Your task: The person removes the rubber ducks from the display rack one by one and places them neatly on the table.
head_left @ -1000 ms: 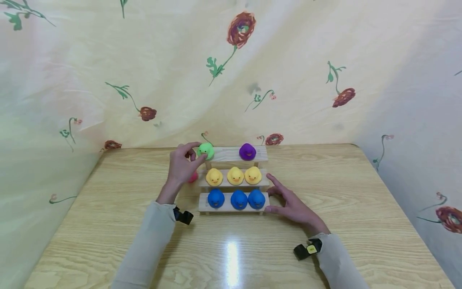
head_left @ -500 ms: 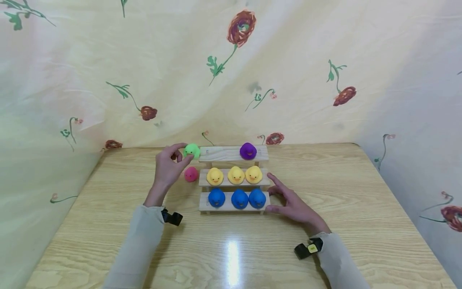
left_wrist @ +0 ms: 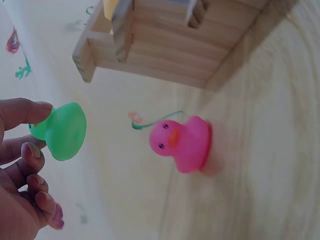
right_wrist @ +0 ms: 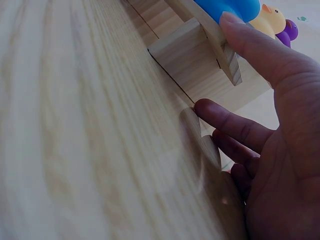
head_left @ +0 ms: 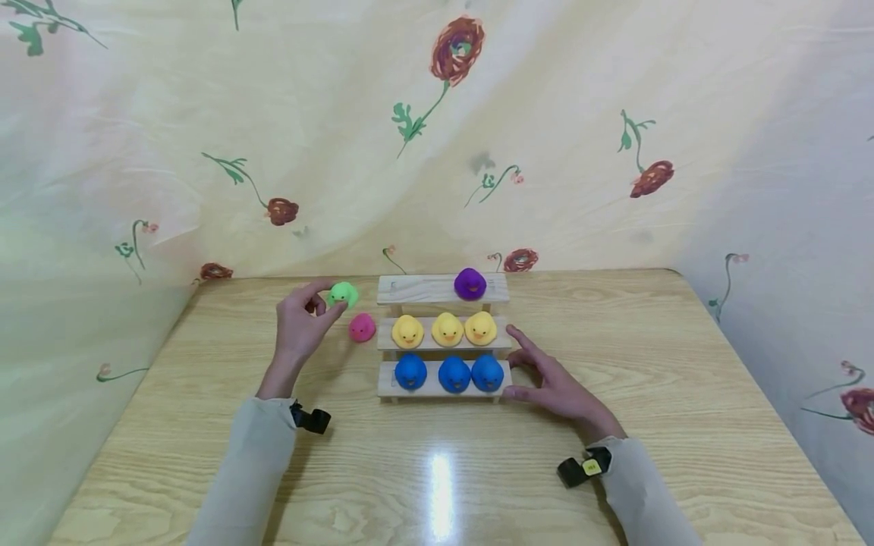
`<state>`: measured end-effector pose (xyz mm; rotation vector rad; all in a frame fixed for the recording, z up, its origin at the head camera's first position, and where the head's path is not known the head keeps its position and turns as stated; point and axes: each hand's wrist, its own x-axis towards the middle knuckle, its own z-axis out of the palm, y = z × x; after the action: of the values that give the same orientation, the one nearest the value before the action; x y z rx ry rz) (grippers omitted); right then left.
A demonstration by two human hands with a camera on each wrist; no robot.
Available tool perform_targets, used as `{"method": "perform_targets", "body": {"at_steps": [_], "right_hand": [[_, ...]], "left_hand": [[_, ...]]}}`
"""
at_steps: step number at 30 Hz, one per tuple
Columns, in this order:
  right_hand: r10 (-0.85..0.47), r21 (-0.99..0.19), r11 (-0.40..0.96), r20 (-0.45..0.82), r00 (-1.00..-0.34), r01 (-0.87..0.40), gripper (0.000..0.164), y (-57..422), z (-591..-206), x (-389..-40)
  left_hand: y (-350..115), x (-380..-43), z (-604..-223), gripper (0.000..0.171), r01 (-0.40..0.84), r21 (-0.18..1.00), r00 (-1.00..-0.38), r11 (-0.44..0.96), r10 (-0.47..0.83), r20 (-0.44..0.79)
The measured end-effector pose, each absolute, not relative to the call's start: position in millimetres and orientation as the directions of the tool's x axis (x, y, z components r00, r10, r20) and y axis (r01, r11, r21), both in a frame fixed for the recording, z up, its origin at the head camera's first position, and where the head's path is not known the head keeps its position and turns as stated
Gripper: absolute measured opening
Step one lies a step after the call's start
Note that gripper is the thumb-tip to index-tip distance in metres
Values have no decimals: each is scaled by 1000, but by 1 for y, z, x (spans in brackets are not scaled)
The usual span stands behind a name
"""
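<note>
We see left hand (head_left: 303,322) pinching green duck (head_left: 343,294), right hand (head_left: 556,383) loosely spread at wooden rack (head_left: 423,288). Since a second ago, duck has moved left, clear of rack.

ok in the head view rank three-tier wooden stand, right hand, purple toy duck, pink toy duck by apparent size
1. Three-tier wooden stand
2. Right hand
3. Purple toy duck
4. Pink toy duck
The ducks look close; the purple one sits higher, so true sizes are unsure.
</note>
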<state>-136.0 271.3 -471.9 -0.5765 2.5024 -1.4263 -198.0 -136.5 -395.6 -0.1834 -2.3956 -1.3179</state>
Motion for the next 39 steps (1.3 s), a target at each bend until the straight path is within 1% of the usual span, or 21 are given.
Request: {"method": "perform_targets", "body": {"at_steps": [5,14,27,39], "right_hand": [[-426,-863,453,13,-904,-226,94,271,-471,-136],[-420,-859,462,6,-908,-219,95,272,-469,-135],[-424,-863,455,7,-905,-220,94,271,-468,-135],[-434,-859,454,19,-901,-236,93,271,-469,-135]], "left_hand": [[-144,-197,-405,31,253,788,-928,562,-90,363],[-153,-196,-419,31,252,785,-930,566,-81,357],[-160,-198,-437,32,178,809,-954,561,-103,281],[-165,-199,-443,32,118,828,-972,548,-108,210]]}}
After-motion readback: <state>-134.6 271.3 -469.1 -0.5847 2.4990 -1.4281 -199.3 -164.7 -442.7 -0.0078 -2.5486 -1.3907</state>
